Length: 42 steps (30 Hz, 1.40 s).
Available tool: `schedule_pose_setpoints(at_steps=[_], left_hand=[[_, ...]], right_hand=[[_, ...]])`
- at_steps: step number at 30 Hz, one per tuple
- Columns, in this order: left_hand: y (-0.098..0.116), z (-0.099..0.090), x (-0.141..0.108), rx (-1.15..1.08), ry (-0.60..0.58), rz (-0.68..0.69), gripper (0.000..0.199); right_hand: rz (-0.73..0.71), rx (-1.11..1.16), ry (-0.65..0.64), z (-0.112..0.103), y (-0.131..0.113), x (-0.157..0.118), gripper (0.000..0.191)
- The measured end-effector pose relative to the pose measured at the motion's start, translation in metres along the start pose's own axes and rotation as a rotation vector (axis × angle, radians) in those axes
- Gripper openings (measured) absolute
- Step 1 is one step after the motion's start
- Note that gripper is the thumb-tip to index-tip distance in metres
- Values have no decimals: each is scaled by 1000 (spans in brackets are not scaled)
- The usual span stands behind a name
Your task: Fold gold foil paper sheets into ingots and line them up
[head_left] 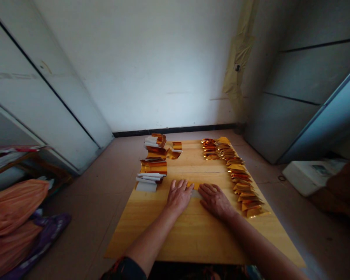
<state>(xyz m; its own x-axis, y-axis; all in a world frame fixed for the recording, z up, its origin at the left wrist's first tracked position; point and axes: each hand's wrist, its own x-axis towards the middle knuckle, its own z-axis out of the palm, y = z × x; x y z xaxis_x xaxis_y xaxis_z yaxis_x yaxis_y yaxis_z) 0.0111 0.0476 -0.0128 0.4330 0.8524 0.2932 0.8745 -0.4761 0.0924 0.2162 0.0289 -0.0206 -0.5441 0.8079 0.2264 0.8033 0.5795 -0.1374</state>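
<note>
A small sheet of gold foil paper (193,186) lies on the wooden board between my hands, with a pale grey strip showing at its near side. My left hand (179,195) rests palm down at the sheet's left end, fingers stretched and slightly spread. At the right end, my right hand (216,199) lies with its fingers extended flat and the thumb apart, lower down. Both sets of fingertips touch the sheet or the board beside it; exactly how much paper is under them is hidden.
Curled gold sheets with white backs (154,168) are stacked along the board's left side. A long row of folded gold pieces (239,175) runs down the right side of the wooden board (192,237). A white box (301,179) stands on the floor at right; orange cloth (17,206) lies left.
</note>
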Motion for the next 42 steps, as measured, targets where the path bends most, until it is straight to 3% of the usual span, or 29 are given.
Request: schedule_pose_setpoints(at_steps=[12,19,26,36,42], left_hand=[[2,-11,2,-16,-63,0,35],[7,-15,-1,-45,-65,4,42],[18,-19,9,-103,-151,65,22],[24,-3,3,-155,23,40,21],[22,-3,-1,-177,30,42,17]], right_hand=[[38,82,-37,-20,4,-1,35],[49,91,13,-22,3,7,18],[48,137,89,-11,9,12,19],[1,245,24,-17,23,12,20],[62,292,65,-8,27,16,19]])
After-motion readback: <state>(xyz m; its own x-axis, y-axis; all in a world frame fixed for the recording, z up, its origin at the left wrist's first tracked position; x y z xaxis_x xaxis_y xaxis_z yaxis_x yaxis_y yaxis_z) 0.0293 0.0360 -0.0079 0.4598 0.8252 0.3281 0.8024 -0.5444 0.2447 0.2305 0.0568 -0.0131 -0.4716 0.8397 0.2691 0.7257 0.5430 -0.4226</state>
